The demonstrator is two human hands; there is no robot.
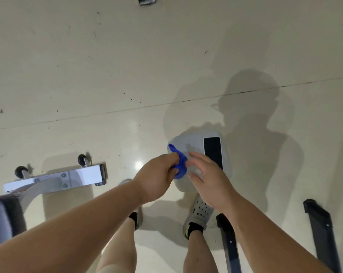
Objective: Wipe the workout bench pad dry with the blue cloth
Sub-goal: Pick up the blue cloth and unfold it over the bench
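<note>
My left hand (156,178) pinches a small bunched blue cloth (179,163) in mid-air above the floor. Just to its right, my right hand (208,178) hovers with fingers spread, fingertips close to the cloth but not gripping it. The dark workout bench pad (3,215) shows only as a corner at the lower left edge, well away from both hands. Its silver base bar (54,179) with two small black wheels lies on the floor ahead of the pad.
A grey rounded machine foot (190,142) with a black grip strip (213,151) sits under my hands. Black frame rails (322,233) run along the lower right. My feet in grey perforated clogs (200,211) stand on pale glossy floor.
</note>
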